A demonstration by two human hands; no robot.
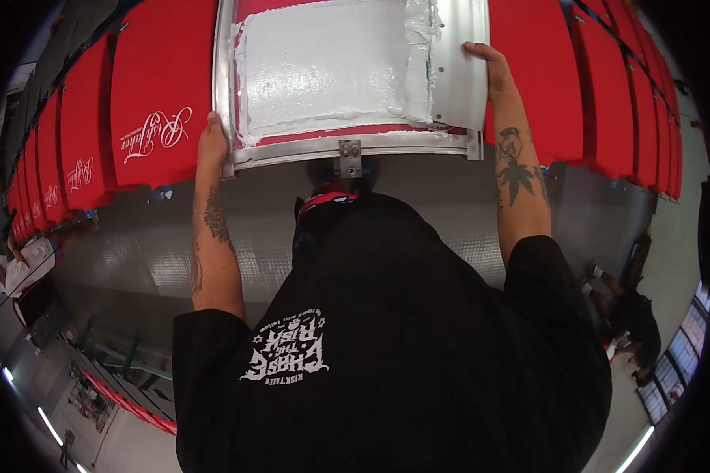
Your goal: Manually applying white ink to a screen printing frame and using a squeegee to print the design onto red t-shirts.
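In front of me is a screen printing frame [222, 71] with metal sides, its mesh thickly coated with white ink [323, 67]. The ink is piled in a ridge along the right part of the mesh, beside a wide bare metal strip [461, 87]. My left hand [211, 146] is closed on the frame's left side near its front corner, thumb up, most fingers hidden. Farther up the right side, my right hand [493, 72] grips the frame's edge, with the thumb on top and the other fingers out of sight. A metal clamp bracket [350, 158] sits at the middle of the front bar.
Red cloth panels [154, 87] with white lettering fan out on the left; more red panels [532, 87] stand on the right. A person in white [28, 264] is at far left, another person in dark clothes [635, 323] at far right. Grey floor [166, 260] lies below.
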